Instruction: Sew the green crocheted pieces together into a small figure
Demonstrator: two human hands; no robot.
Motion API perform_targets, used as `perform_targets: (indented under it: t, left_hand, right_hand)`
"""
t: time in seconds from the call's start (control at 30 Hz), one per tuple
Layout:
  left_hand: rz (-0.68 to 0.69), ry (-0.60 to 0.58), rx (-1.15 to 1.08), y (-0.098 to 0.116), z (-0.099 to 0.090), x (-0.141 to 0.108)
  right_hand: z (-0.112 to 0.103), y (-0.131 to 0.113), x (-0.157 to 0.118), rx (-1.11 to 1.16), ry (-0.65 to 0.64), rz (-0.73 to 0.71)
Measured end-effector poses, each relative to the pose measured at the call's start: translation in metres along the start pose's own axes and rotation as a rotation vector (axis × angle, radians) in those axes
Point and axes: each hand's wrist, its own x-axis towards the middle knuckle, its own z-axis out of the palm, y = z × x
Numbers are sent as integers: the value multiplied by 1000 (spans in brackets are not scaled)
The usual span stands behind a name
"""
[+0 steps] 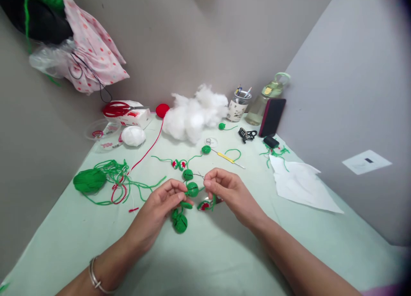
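I have the left hand (165,199) with its fingers clamped at the edge of a green crocheted ball (193,189), above the middle of the desk (234,253). The right hand (231,193) is just beside it, thumb and forefinger together; I cannot tell exactly what they pinch. Beyond both hands I see a yellow-handled hook (225,157) and white stuffing (192,118).

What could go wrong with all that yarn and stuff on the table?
The loose green strands lie tangled with red yarn, so they might knot. The yellow-handled hook lies just beyond the right hand, so a bump could knock it away. The green ball at the left hand's fingertips might slip.
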Motion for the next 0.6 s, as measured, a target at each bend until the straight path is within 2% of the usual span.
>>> perform_targets:
  t: [0.23, 0.47, 0.6]
  left_hand:
    - [-38, -54, -136, 3, -3, -2]
    - [-44, -73, -110, 3, 2, -1]
    - [-53, -35, -85, -1, 1, 1]
  right_hand:
    - [-2, 13, 3, 99, 28, 12]
    - [2, 13, 2, 240, -211, 14]
    - [-3, 13, 4, 189, -74, 32]
